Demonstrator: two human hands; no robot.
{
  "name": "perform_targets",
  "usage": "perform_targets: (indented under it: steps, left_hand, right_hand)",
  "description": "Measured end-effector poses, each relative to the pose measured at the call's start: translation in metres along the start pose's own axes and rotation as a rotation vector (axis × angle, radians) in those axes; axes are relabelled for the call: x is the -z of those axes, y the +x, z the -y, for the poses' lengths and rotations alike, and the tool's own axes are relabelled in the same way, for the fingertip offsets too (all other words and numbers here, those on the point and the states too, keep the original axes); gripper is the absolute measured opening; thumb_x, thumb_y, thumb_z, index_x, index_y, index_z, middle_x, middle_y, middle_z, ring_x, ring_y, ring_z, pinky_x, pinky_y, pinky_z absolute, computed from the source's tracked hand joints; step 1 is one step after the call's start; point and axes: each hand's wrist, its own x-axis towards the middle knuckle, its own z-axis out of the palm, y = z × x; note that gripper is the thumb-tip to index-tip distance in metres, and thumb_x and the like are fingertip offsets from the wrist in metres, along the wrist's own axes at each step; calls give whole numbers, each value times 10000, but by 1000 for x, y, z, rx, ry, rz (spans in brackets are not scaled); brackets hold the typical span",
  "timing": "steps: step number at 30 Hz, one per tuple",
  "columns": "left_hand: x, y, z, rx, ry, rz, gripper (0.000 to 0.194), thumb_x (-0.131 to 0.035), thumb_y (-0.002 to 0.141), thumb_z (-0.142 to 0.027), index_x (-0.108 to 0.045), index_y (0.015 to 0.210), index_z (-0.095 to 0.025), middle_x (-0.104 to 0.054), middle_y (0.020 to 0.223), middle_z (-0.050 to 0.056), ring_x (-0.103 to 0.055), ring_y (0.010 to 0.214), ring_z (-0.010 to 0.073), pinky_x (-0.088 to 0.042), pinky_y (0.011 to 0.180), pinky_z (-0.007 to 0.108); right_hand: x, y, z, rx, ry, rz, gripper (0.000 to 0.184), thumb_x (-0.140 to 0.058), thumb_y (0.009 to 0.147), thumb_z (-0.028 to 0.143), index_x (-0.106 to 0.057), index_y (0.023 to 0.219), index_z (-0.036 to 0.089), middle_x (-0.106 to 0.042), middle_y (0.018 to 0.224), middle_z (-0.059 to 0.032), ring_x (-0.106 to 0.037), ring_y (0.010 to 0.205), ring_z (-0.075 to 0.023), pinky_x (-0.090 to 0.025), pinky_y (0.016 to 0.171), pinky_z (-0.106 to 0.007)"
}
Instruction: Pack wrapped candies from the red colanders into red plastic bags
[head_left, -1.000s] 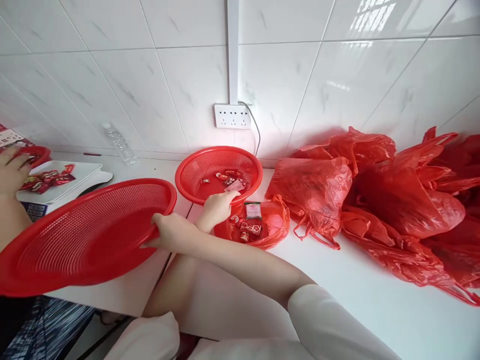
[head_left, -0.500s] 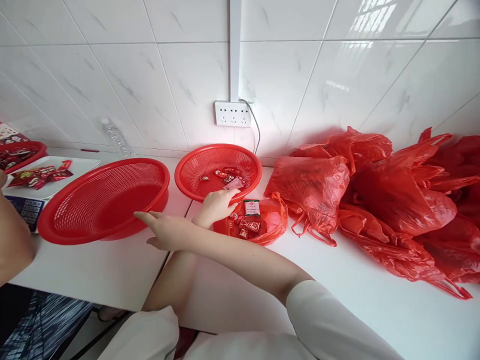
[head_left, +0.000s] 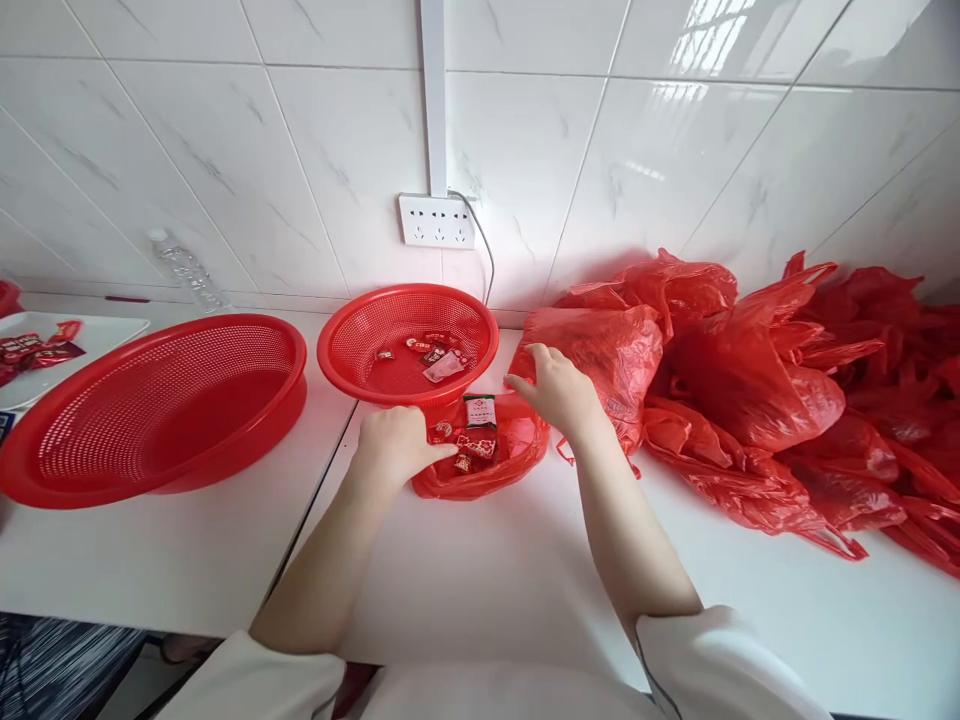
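Between both hands (head_left: 390,445) (head_left: 561,392), the bag's rim (head_left: 487,488) gapes.

Bright, soft light; glare on upper-right tiles (head_left: 712,45); edges stretched.

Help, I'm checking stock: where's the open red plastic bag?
Head view, centre: the bag lies between left hand and right hand, in front of the smaller red plastic basket.

No text can be read; the print on the green-edged packet (head_left: 481,411) and patterned wrapper (head_left: 478,444) is too small.
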Motion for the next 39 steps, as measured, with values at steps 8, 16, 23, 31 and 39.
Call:
perform_targets:
  steps: [8,16,23,31,39]
  left_hand:
    - [10,5,14,-118,-64,75,133,-548,757,-164,-625,668,-227,-707,753,55,-656,687,245,-410,592,319]
    - [42,-1,44,-141,-957,-177,170,-605,847,-396,-626,845,-227,-675,849,10,-626,774,164,-480,684,258]
    - [46,-7,44,-133,-1067,-324,242,-559,886,-433,-594,1035,-245,-628,900,40,-620,876,198,-521,698,294]
    - [28,-10,10,-353,-421,-350,678,-771,701,-403,-513,1316,-279,-368,1528,76,-331,1399,349,-362,1090,511]
    - [37,-2,25,-264,-1262,-597,287,-512,898,-334,-598,664,-192,-705,858,56,-662,896,228,-533,783,350]
  right_hand:
    - [-1,12,-43,21,236,69,143,-540,805,184,-668,862,216,-727,883,-35,-672,832,-182,-505,772,-319]
    - [42,0,-60,63,1075,-229,161,-630,832,284,-545,947,211,-667,762,-7,-671,703,-160,-563,707,-330]
    - [47,-9,-40,126,1103,-240,171,-678,839,304,-600,970,227,-648,823,-8,-638,711,-137,-539,621,-263]
    - [50,-15,-30,141,1059,-212,173,-701,837,321,-637,957,215,-660,855,-17,-639,739,-133,-551,665,-266]
    - [47,-14,-31,253,1013,-488,121,-714,823,274,-648,902,209,-628,865,-20,-631,847,-153,-531,819,-311]
